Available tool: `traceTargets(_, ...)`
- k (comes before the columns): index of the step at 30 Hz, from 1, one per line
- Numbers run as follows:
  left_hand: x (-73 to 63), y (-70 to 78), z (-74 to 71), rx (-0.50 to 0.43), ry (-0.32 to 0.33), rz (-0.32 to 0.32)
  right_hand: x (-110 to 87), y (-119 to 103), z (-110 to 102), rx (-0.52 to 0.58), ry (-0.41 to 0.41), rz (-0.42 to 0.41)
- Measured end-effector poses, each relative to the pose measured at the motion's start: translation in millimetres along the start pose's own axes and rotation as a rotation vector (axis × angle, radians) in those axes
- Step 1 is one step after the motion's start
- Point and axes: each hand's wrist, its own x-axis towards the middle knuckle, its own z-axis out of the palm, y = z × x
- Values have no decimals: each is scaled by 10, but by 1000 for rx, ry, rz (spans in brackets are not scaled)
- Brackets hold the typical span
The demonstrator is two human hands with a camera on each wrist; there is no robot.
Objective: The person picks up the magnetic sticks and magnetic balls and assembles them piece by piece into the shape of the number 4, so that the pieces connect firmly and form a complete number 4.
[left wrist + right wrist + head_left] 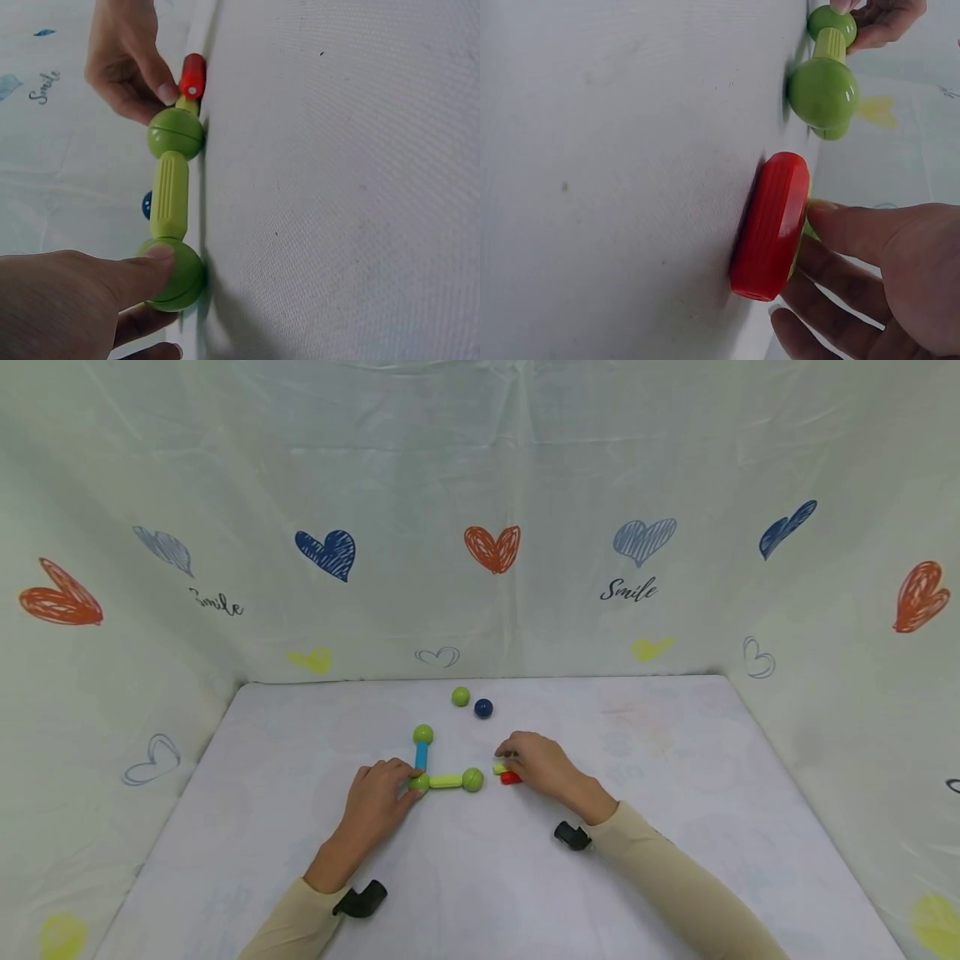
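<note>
My left hand [378, 802] pinches a green ball [187, 277] between thumb and fingers. This ball is the corner of an L of magnetic-type building pieces on the table. A blue rod [422, 756] runs from it to a far green ball [423, 733]. A yellow-green rod [170, 195] leads right to another green ball [472, 779]. Just right of that end, my right hand [542, 766] pinches a loose yellow-green rod [500, 768], mostly hidden in the right wrist view. A red rod [772, 225] lies alongside it on the near side.
Farther back on the white table [645, 877] sit a loose green ball [461, 696] and a dark blue ball [483, 708]. A pale curtain [405, 485] printed with hearts stands behind the table's far edge. Black wrist-worn pieces [362, 900] stick out by the sleeves.
</note>
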Motion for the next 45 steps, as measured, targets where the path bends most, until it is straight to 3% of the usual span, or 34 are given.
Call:
traceTargets(6, -5, 11, -9, 0, -3, 2, -11, 11, 7, 7, -23, -1)
traceTargets(14, -4, 20, -17, 2, 2, 4, 28, 40, 25, -25, -40, -70)
traceTargets(21, -6, 18, -17, -1, -6, 0, 82, 31, 64, -2, 41, -116)
traceTargets(25, -8, 14, -20, -11, -1, -2, 134, -5, 100, 66, 93, -113)
traceTargets(35, -5, 9, -13, -12, -3, -7, 259, -137, 195, 341, 123, 4)
traceTargets(45, -2, 10, -11, -13, 4, -1, 363, -137, 299, 496, 140, 138)
